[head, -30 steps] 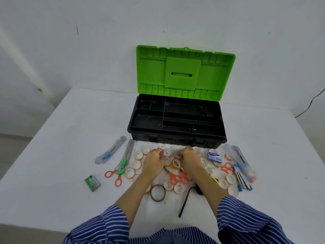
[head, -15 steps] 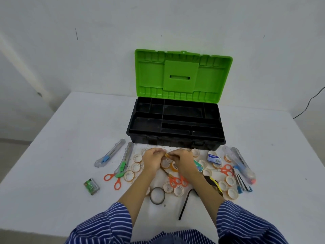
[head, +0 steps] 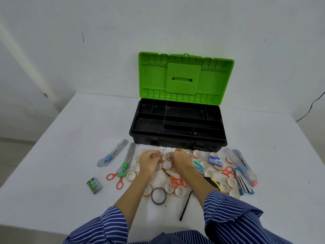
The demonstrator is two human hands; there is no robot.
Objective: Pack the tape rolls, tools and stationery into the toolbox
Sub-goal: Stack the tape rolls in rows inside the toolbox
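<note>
Head view: toolbox (head: pixel 177 127) stands open at the back of the white surface (head: pixel 70 147), green lid (head: pixel 184 76) upright, tray compartments look bare. Small tape rolls (head: pixel 180 191) lie scattered just in front of it, mixed with orange scissors (head: pixel 177 182), box cutters (head: pixel 112 154) and a staple box (head: pixel 215 160). Left hand (head: pixel 149 162) and right hand (head: pixel 180 160) are both down in the pile with fingers curled over rolls; whether each actually pinches one I cannot tell, the fingertips are hidden. Risks, as judged: gathering several rolls at once, one may slip and roll off the surface; scissors lie under the right wrist and could snag the sleeve (head: pixel 228 208); cutters need blades retracted before packing.
</note>
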